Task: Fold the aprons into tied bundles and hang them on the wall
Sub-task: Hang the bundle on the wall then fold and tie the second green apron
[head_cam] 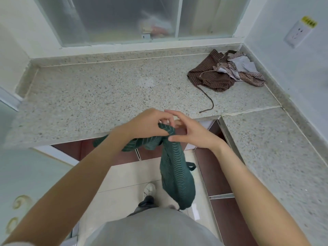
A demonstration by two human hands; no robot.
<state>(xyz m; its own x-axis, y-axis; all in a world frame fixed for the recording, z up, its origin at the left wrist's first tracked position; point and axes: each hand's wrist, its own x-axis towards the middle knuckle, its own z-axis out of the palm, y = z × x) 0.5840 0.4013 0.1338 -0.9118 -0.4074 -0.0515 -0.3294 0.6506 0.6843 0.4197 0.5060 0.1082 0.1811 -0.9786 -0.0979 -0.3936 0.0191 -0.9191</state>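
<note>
**Green apron held in both hands at the desk edge**

The green apron [174, 173] is gripped at its top by the left hand [149, 124], whose fingers [164, 119] are curled over the bunched cloth. The right hand [191, 132] is held just beside it, with its thumb laid against the cloth and its fingers [174, 114] bent loosely above the bunch and spread a little; whether they press on the fabric cannot be told. The hands are met over the front edge of the desk [106, 96].

From the fingers, most of the apron is hung straight down as a twisted length in front of the person's body, above the floor [127, 174]. A shorter part is draped to the left under the left wrist. A strap loop [191, 166] is seen sticking out on the right side of the hanging length.

A brown striped apron [211, 75] is left crumpled on the far right of the desk, well apart from the hands, with a checked cloth [250, 77] lying against it. Its strap [208, 98] is trailed across the desk toward the front edge.
</note>
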